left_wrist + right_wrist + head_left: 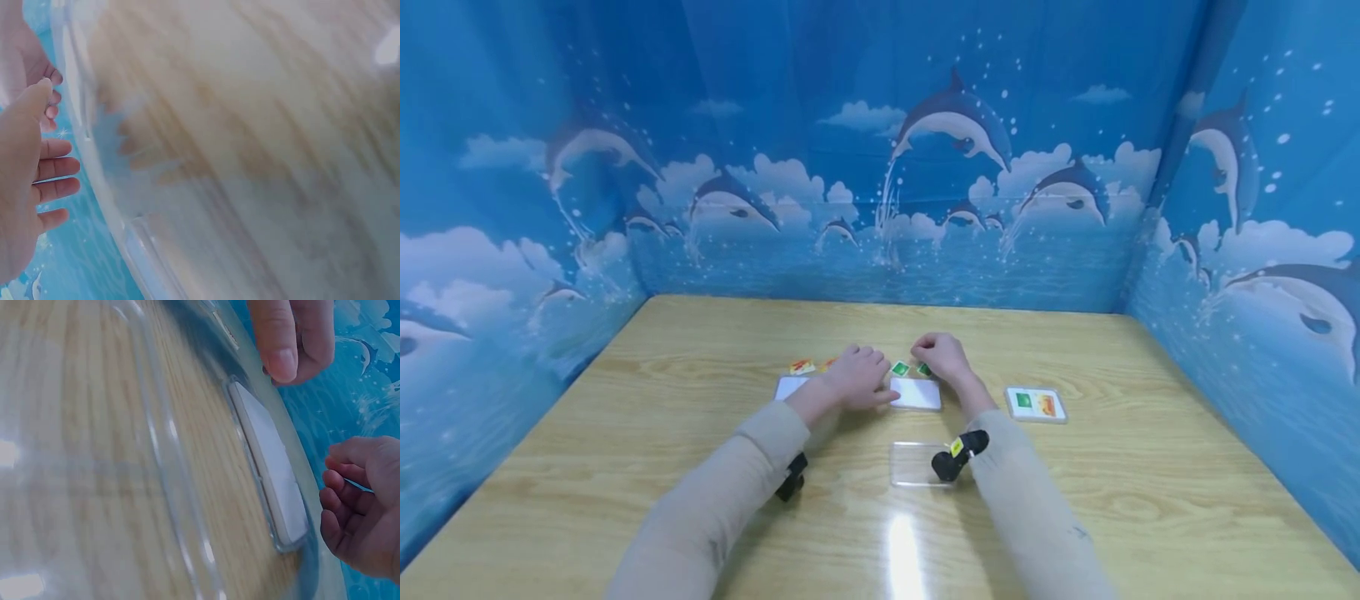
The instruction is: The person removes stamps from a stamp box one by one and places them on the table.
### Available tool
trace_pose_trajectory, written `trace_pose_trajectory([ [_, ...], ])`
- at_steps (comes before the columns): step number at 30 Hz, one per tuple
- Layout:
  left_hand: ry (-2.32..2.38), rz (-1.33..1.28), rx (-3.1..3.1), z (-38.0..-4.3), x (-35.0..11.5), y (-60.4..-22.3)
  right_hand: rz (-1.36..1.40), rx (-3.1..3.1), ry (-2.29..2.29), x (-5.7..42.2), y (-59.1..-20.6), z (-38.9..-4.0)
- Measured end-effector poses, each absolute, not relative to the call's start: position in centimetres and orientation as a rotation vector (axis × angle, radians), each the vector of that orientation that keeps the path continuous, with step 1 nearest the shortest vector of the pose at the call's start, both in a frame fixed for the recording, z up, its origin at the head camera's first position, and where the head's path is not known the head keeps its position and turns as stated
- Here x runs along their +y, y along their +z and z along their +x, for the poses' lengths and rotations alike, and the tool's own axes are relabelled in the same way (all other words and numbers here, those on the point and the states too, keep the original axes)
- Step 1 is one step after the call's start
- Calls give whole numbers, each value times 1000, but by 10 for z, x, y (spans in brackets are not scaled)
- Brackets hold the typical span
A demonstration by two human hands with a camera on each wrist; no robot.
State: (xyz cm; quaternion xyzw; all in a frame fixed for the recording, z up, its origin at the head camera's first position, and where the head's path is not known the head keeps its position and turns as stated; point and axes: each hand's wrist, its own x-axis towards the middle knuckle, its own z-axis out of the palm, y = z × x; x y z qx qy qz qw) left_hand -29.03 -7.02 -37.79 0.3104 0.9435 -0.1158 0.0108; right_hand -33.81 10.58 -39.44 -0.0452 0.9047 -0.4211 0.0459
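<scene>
My left hand [857,379] reaches over the left side of a white flat block [919,394], its fingers loosely extended and nothing seen in them. The left wrist view shows the same hand [25,194] with fingers apart. My right hand [946,358] is just behind that block, thumb and forefinger close together, beside a partly covered small green card [923,368]. Whether its fingertips hold anything is too small to tell. Another small green card [900,367] lies between the hands. In the right wrist view, the right hand [365,506] has curled fingers.
Orange picture cards [802,367] lie behind a second white block [788,386] at the left, partly hidden by my left hand. A clear case [916,464] lies nearer me, under my right wrist. At the right is a case with green and orange pictures [1036,405].
</scene>
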Motion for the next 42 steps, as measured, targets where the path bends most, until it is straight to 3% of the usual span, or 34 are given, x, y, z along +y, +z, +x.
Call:
trace_pose_trajectory([
  [12,-231,895,3130,-288,-78,-354,-323,2811,-1169,126,-369,-328],
  [20,-161,711,3219,-280,-80,-342,-565,2924,-990,137,-351,-317],
  [31,-109,526,3319,-266,-80,-332,-772,3118,-472,149,-336,-284],
  [42,-141,636,3314,-241,-73,-332,-873,3213,-120,160,-341,-251],
])
